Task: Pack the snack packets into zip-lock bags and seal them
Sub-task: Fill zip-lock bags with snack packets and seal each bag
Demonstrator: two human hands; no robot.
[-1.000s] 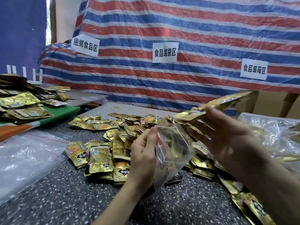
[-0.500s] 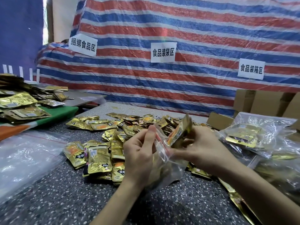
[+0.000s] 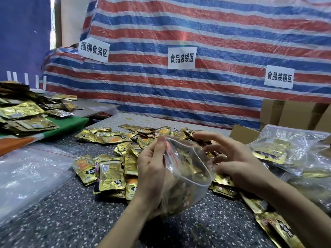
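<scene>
A clear zip-lock bag [image 3: 186,178] with a red seal line stands open-mouthed at the centre, several gold snack packets inside it. My left hand [image 3: 152,172] grips the bag's left edge near the mouth, thumb up against the plastic. To the right of the mouth, my right hand [image 3: 238,161] hovers with fingers spread and holds nothing. Loose gold snack packets [image 3: 111,174] lie scattered over the speckled table [image 3: 71,221] behind and around the bag.
Filled clear bags [image 3: 286,149] pile up at the right, beside cardboard boxes [image 3: 290,113]. Flat clear bags [image 3: 26,176] lie at the left. A heap of larger gold pouches [image 3: 23,113] sits on a green cloth far left. A striped tarp [image 3: 197,33] forms the back wall.
My right hand carried a gold packet down into the bag's mouth, let it go inside and drew back to the right with fingers spread. The left hand kept holding the bag.
</scene>
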